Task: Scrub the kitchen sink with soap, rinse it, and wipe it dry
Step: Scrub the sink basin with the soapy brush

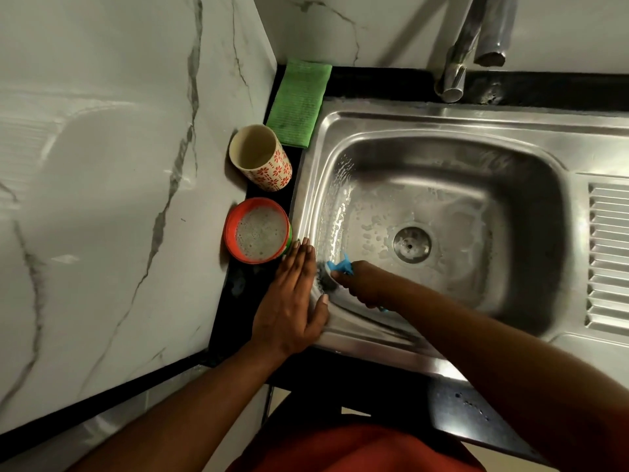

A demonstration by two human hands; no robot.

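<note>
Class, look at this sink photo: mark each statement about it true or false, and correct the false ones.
1. The left hand lies flat on the rim of the sink. True.
2. The green cloth lies inside the basin. False: it lies outside, by the sink's back left corner.
3. The right hand grips a scrubber against the basin's left side. True.
4. The red tub is empty. False: it holds foamy liquid.
</note>
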